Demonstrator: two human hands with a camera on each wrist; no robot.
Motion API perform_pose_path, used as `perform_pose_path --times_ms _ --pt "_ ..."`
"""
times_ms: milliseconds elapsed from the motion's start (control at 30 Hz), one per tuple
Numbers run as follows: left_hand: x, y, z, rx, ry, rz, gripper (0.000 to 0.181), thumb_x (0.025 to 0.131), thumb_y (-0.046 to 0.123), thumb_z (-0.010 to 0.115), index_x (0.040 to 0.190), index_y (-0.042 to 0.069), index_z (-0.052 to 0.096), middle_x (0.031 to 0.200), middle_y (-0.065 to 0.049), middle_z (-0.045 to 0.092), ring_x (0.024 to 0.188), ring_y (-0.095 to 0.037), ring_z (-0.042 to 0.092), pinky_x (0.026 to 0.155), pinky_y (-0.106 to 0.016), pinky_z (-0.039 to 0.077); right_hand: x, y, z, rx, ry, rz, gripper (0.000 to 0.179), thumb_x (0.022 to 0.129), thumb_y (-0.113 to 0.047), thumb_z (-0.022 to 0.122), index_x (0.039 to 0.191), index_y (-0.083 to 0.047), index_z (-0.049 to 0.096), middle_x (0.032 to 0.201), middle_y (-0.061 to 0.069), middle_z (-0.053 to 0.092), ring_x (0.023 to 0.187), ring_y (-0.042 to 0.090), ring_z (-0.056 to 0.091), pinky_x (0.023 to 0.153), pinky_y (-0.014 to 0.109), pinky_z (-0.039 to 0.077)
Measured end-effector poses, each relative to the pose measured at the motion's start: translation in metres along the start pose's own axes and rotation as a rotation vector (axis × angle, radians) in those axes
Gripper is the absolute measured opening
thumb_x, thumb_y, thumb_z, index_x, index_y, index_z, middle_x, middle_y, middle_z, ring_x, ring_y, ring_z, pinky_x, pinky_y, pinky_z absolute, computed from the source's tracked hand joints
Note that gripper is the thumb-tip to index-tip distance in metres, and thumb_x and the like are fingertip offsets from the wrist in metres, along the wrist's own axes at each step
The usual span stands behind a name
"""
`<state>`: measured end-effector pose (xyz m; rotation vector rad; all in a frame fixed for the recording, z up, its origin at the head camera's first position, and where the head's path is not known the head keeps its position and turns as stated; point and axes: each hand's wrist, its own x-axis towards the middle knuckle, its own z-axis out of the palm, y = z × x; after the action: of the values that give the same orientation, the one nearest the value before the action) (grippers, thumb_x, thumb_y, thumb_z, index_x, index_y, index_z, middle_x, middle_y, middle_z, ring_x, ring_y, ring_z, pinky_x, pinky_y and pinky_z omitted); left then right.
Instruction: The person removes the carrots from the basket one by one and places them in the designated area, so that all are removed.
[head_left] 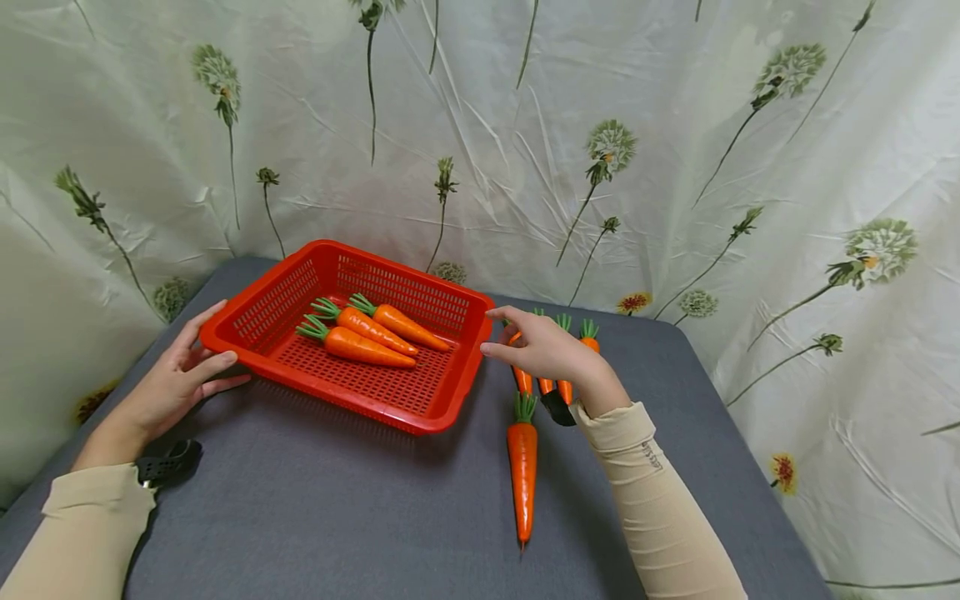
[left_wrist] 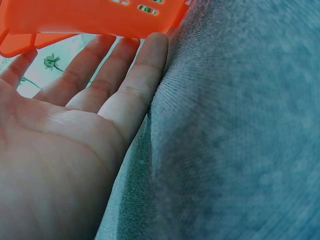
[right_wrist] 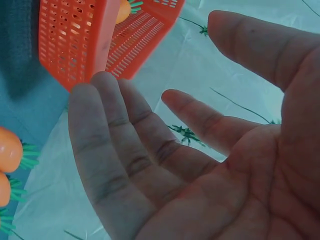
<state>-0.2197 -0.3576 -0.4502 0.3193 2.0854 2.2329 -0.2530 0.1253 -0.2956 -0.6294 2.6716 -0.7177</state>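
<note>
A red plastic basket [head_left: 412, 287] with slotted walls stands on the grey table, and three orange carrots [head_left: 367, 347] with green tops lie in it. At its left corner is my left hand [head_left: 168, 387]; in the left wrist view the fingers are extended, their tips at the basket's wall [left_wrist: 90, 17]. My right hand [head_left: 555, 354] is by the right rim, thumb and forefinger spread. The right wrist view shows its fingertips [right_wrist: 82, 100] at the basket's end, though contact is hard to tell. Neither palm holds anything.
One carrot [head_left: 522, 475] lies on the grey tabletop [head_left: 337, 517] right of the basket. Several more carrots [head_left: 589, 333] lie behind my right hand, partly hidden by it. A flower-printed curtain [head_left: 510, 150] hangs behind the table.
</note>
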Motion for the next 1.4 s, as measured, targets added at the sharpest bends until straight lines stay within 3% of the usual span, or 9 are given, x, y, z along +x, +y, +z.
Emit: perform_pose_path --times_ms 267,667,1167,1300,1400 --pt "-0.001 -0.001 0.000 0.002 0.000 0.003 0.078 0.103 0.001 0.050 0.161 0.035 0.011 0.156 -0.013 0.019 0.115 0.004 0.059 0.081 -0.027 0.061 0.021 -0.006 0.000 0.026 -0.021 -0.029 0.064 0.097 -0.040 0.065 0.152 -0.022 0.038 0.104 0.006 0.063 0.083 0.023 0.060 0.070 0.033 0.052" --pt "0.000 0.001 0.002 0.016 0.001 0.011 0.077 0.103 0.002 0.051 0.161 0.035 0.012 0.156 -0.013 0.020 0.116 0.005 0.058 0.081 -0.026 0.060 0.052 -0.020 0.002 -0.002 -0.088 -0.040 0.069 0.095 -0.043 0.067 0.153 -0.018 0.039 0.125 0.008 0.062 0.108 0.021 0.061 0.087 0.035 0.054" --pt "-0.002 0.004 0.002 -0.001 -0.005 0.011 0.077 0.103 0.002 0.050 0.161 0.035 0.012 0.157 -0.012 0.019 0.118 0.004 0.058 0.082 -0.026 0.060 0.090 -0.036 0.013 0.019 -0.193 -0.091 0.068 0.091 -0.036 0.074 0.150 -0.022 0.044 0.125 0.011 0.063 0.110 0.021 0.059 0.090 0.033 0.051" --pt "-0.002 0.005 0.002 -0.010 -0.005 0.005 0.077 0.103 0.002 0.050 0.161 0.035 0.012 0.157 -0.013 0.018 0.117 0.004 0.058 0.082 -0.026 0.060 0.098 -0.038 0.016 0.032 -0.203 -0.090 0.065 0.091 -0.036 0.075 0.148 -0.024 0.046 0.119 0.005 0.064 0.108 0.019 0.060 0.084 0.030 0.051" --pt "-0.002 0.005 0.003 -0.011 -0.001 0.003 0.077 0.103 0.002 0.051 0.161 0.035 0.013 0.157 -0.014 0.018 0.117 0.003 0.059 0.082 -0.026 0.060 0.104 -0.039 0.019 0.064 -0.221 -0.097 0.064 0.091 -0.033 0.074 0.148 -0.023 0.046 0.115 0.006 0.066 0.104 0.025 0.062 0.078 0.029 0.051"
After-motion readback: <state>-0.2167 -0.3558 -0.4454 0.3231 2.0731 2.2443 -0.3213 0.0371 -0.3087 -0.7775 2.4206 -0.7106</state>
